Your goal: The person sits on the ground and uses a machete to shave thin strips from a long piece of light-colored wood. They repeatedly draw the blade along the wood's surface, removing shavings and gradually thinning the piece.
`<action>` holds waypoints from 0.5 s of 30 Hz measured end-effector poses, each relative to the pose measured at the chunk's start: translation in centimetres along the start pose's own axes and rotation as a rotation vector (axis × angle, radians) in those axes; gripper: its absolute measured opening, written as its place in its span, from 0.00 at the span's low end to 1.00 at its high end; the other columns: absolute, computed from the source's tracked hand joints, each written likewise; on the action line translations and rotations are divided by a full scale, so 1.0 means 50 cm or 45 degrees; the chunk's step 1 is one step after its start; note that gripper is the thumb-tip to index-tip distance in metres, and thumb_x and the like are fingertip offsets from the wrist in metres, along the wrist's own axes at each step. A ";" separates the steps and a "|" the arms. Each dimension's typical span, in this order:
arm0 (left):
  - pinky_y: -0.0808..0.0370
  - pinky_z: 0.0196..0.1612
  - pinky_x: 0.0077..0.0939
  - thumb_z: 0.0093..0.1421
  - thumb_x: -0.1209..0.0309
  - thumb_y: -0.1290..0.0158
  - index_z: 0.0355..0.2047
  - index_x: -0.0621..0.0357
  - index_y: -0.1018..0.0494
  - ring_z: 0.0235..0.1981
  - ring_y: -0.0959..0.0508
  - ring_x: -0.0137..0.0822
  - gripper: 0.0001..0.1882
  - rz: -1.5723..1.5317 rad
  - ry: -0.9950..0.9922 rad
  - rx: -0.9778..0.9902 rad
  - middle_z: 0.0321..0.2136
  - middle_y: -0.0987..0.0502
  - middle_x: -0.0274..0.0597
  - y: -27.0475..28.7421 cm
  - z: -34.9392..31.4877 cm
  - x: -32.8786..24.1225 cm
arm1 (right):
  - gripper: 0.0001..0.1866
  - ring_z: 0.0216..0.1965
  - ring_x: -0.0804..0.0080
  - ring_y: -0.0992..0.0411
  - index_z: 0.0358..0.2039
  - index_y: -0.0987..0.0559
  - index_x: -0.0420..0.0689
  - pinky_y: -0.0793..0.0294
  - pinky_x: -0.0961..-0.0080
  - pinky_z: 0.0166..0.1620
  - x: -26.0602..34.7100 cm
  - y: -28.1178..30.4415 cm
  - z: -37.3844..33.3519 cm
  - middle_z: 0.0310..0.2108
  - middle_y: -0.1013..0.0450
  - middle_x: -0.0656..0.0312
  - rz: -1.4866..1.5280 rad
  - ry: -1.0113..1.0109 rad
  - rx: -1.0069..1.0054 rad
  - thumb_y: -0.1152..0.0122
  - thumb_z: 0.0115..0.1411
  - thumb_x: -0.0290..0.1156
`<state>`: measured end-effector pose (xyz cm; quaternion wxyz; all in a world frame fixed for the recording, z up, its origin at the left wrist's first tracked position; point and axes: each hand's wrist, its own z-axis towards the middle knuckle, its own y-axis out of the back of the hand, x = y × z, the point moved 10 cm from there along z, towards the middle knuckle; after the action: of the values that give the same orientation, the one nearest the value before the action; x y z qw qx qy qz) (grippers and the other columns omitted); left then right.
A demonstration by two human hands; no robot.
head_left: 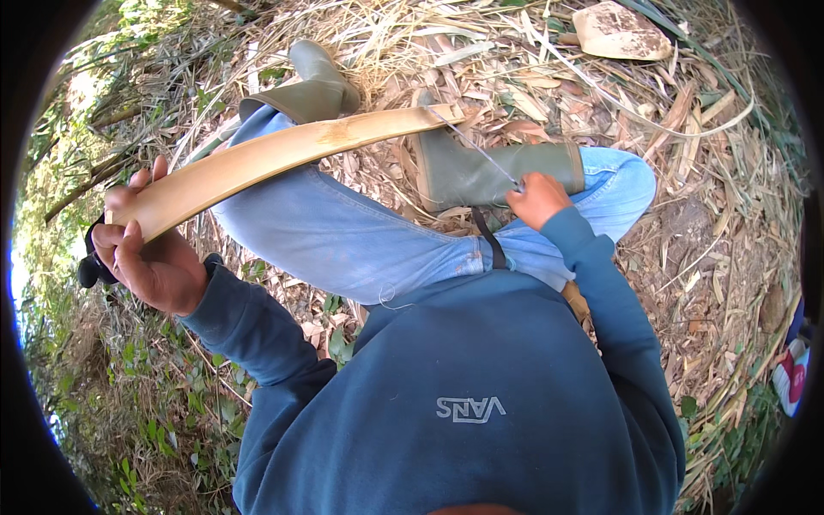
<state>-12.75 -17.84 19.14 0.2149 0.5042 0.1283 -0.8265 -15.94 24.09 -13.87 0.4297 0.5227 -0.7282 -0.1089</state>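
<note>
A long pale strip of split bamboo (257, 160), with a darker node partway along, lies across my bent left leg. My left hand (163, 270) grips its near end, thumb and fingers on either side. A small black object (90, 262) shows beside those fingers; I cannot tell what it is. My right hand (541, 199) is closed round the handle of a thin-bladed knife (481, 150), with the handle mostly hidden in the fist. The blade points up and left, its tip at the far end of the bamboo strip; whether it touches is unclear.
Green rubber boots (498, 176) and jeans (352, 227) are on my folded legs. Dry leaves and bamboo shavings (687, 215) litter the ground. A pale chunk (620, 32) lies at the far right. Leafy plants (154, 429) grow on the left. A red and white object (790, 378) shows at the right edge.
</note>
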 end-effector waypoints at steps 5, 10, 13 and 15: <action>0.33 0.58 0.75 0.55 0.76 0.53 0.26 0.55 0.36 0.50 0.23 0.58 0.03 -0.054 0.014 -0.006 0.40 0.26 0.49 0.007 -0.008 0.002 | 0.21 0.33 0.36 0.25 0.24 0.22 0.31 0.26 0.52 0.40 0.021 -0.001 -0.039 0.24 0.27 0.35 0.118 0.078 -0.030 0.36 0.54 0.42; 0.33 0.59 0.73 0.53 0.75 0.51 0.33 0.55 0.33 0.50 0.25 0.58 0.06 -0.059 -0.037 0.056 0.42 0.29 0.52 -0.027 -0.002 -0.015 | 0.23 0.35 0.37 0.25 0.24 0.22 0.33 0.27 0.50 0.41 0.020 0.000 -0.042 0.26 0.26 0.36 0.107 -0.027 0.005 0.37 0.55 0.45; 0.34 0.59 0.73 0.53 0.74 0.51 0.35 0.56 0.33 0.51 0.26 0.57 0.09 -0.104 -0.059 0.090 0.43 0.31 0.53 -0.022 -0.008 -0.016 | 0.24 0.34 0.37 0.25 0.24 0.23 0.33 0.28 0.51 0.39 0.018 -0.001 -0.055 0.25 0.26 0.36 0.158 -0.019 0.052 0.37 0.56 0.47; 0.36 0.60 0.75 0.52 0.74 0.52 0.36 0.55 0.34 0.52 0.26 0.58 0.10 -0.144 -0.068 0.105 0.43 0.31 0.53 -0.020 -0.013 -0.017 | 0.26 0.32 0.38 0.25 0.24 0.23 0.33 0.29 0.51 0.38 0.015 0.000 -0.044 0.24 0.27 0.37 0.199 0.022 0.026 0.37 0.56 0.49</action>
<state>-12.39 -16.50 19.59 0.1503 0.4824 0.1167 -0.8550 -14.35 24.11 -12.14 0.4377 0.4695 -0.7641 -0.0633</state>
